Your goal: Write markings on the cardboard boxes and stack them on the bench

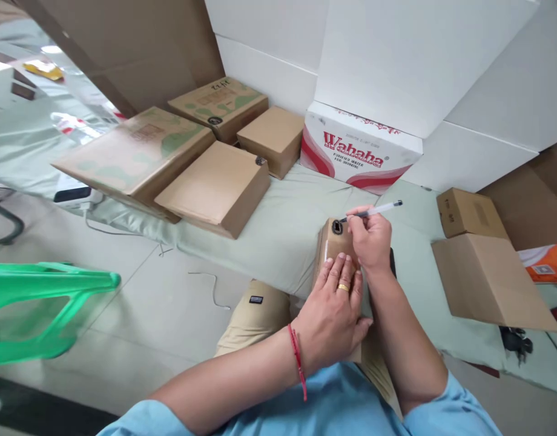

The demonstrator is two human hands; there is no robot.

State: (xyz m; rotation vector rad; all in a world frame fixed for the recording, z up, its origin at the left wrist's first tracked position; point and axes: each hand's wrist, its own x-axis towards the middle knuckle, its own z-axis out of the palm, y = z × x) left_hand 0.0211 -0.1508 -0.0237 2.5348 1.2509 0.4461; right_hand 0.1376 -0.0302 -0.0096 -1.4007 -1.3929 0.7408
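1. The left hand (335, 312) is resting flat on a cardboard box (339, 243), while the right hand (373, 237) is pinching a pen (378, 209) near its tip.
2. The box is lying at the near edge of the green cloth (290, 242), seeming stiff and probably light; its side walls are likely offering the surest hold.
3. The pen is slanting beside a dark mark (337, 227), looking slim and smooth.
4. The right forearm (405, 327) is reaching forward, the left forearm (233, 375) slanting inward.

Brown box (340, 244): dark mark (337, 227), far end | pen (379, 209): translucent, slanted, tip beside mark
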